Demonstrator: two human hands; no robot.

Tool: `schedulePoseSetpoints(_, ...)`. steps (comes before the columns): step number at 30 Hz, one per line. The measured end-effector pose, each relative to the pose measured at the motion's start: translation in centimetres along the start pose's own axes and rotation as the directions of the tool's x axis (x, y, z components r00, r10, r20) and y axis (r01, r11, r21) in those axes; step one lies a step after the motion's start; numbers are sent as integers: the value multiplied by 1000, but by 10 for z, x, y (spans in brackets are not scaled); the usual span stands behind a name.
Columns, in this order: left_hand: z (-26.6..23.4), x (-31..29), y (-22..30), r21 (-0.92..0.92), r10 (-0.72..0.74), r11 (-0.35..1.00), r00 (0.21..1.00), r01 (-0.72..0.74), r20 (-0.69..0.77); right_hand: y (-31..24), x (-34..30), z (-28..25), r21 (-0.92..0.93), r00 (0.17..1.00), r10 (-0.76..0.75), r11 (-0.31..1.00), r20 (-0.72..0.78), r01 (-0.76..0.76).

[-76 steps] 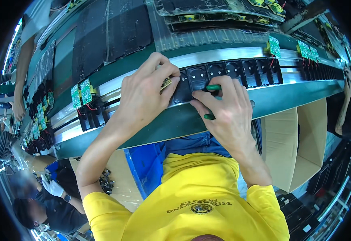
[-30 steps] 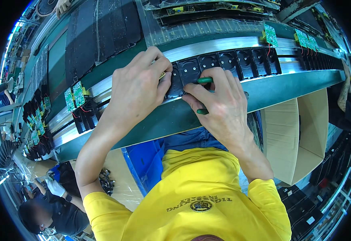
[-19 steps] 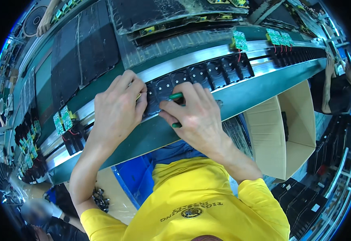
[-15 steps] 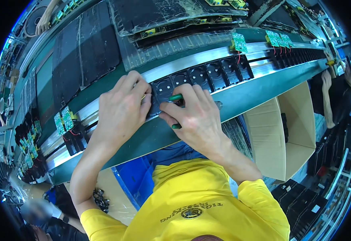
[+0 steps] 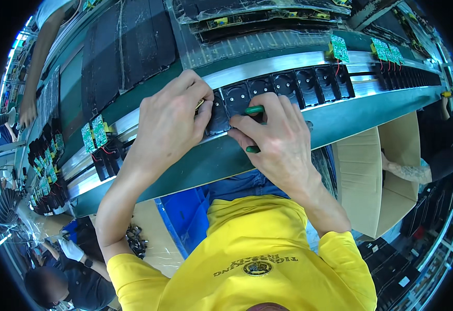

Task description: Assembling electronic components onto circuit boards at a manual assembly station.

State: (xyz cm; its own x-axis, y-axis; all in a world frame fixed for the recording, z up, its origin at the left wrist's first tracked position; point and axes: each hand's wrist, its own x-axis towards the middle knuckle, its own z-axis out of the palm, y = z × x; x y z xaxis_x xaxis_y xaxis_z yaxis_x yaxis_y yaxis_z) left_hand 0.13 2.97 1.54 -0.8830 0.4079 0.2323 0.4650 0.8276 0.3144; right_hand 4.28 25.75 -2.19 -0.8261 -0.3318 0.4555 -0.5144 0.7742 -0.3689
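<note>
A row of black plastic housings (image 5: 306, 86) with round recesses sits along a metal rail on the green bench. My left hand (image 5: 173, 118) is closed at the row's left end, with a small brass-coloured piece (image 5: 199, 104) pinched between thumb and fingers. Most of that piece is hidden by the fingers. My right hand (image 5: 278, 129) is wrapped round green-handled pliers (image 5: 255, 110). Their jaws are hidden behind my fingers, close to the housing (image 5: 217, 116) between my two hands.
Green circuit boards (image 5: 339, 48) with red wires stand along the rail, more at left (image 5: 93, 136). Black sheets (image 5: 128, 52) and stacked trays lie behind. An open cardboard box (image 5: 358, 176) stands at right, a blue bin (image 5: 185, 215) below the bench. Co-workers' arms (image 5: 33, 78) reach in.
The view has shifted, so the bench appears further right. Both my hands keep nearly the same grip at the same housing. A co-worker's arm at upper left reaches further down; another reaches into the box.
</note>
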Motion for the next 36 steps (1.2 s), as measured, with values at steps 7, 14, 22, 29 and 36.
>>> schedulePoseSetpoints(7, -2, 0, -1, 33, 47, 998, 999, -47, -21, 0, 0, 1, 1, 1000, -3, 1000, -10, 3)
schedulePoseSetpoints(14, 0, 0, 1, 88, 59, 995, 998, -56, -28, 0, 0, 1, 6, 1000, -4, 1000, -5, 4)
schedulePoseSetpoints(22, 6, 0, 7, 97, 63, 994, 997, -58, -47, -1, 1, 1, 2, 1000, -4, 1000, -13, 5)
schedulePoseSetpoints(29, 9, -1, 7, 75, 76, 995, 996, -72, -49, -1, 7, -6, -27, 999, -37, 999, 20, 37)
schedulePoseSetpoints(36, 8, -12, 5, 67, 12, 998, 998, -8, -60, -21, 68, -9, 963, 974, 226, 262, 3, -64)
